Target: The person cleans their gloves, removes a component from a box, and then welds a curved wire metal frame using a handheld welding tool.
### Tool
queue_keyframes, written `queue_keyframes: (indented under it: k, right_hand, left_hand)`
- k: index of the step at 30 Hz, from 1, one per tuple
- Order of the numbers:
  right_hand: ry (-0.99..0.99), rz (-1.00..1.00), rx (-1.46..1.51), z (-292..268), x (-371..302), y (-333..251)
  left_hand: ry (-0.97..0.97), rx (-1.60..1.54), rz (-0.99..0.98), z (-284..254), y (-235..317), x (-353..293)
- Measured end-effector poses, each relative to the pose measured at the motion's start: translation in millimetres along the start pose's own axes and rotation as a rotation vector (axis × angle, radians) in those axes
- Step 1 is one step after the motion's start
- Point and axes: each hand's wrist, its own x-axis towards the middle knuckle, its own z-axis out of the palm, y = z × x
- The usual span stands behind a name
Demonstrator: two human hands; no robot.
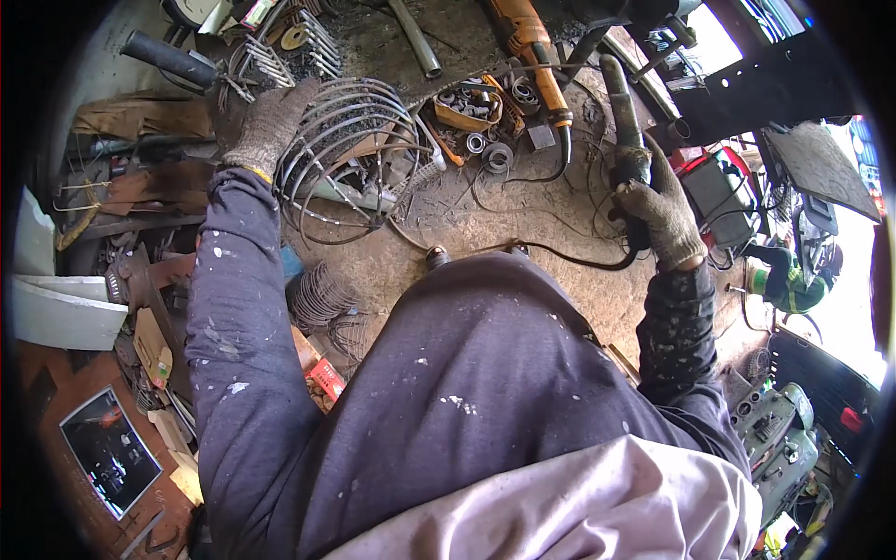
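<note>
My left hand (266, 126), in a worn knitted glove, is closed on the left upper edge of a round cage of bent metal rods (350, 154). Its fingertips are partly hidden among the rods. At the right, my gloved right hand (661, 201) wraps round the dark grip of a long corded tool (623, 126) with a grey, tube-like upper part. That tool stands roughly upright in the picture, and its black cable (597, 265) runs off to the left. I cannot make out its exact kind. The two hands are well apart, with the cage away from the tool.
Beyond the cage lie an orange power tool (534, 51), a metal pipe (417, 39) and an open box of small metal parts (467, 107). Cables cross the dirty floor (523, 210). Coiled wire (320, 294) lies below the cage. Another person (803, 280) is at the far right.
</note>
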Motion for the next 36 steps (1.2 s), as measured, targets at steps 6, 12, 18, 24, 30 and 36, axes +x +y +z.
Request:
queue_keyframes:
  k: [6,12,18,24,30,36]
  right_hand:
    - [0.017,0.166,0.184,8.9,-17.9,-3.8]
    - [-0.065,0.084,0.316,5.7,-18.9,10.0]
    - [0.086,-0.23,0.082,13.3,-22.9,19.6]
    - [0.085,-0.189,0.002,13.4,-19.7,25.5]
    - [0.07,-0.15,0.034,17.2,-12.8,27.8]
    - [0.061,-0.126,-0.003,17.7,-14.4,32.4]
  left_hand:
    - [-0.011,-0.048,-0.003,5.5,-16.6,13.4]
    - [-0.015,0.013,0.023,7.0,-24.4,19.5]
    - [-0.098,-0.157,-0.032,9.2,-21.8,24.3]
    - [-0.002,-0.115,-0.03,8.6,-22.8,23.9]
    - [-0.062,-0.113,-0.052,5.2,-16.7,16.5]
    - [-0.019,0.016,0.018,1.4,-6.8,7.9]
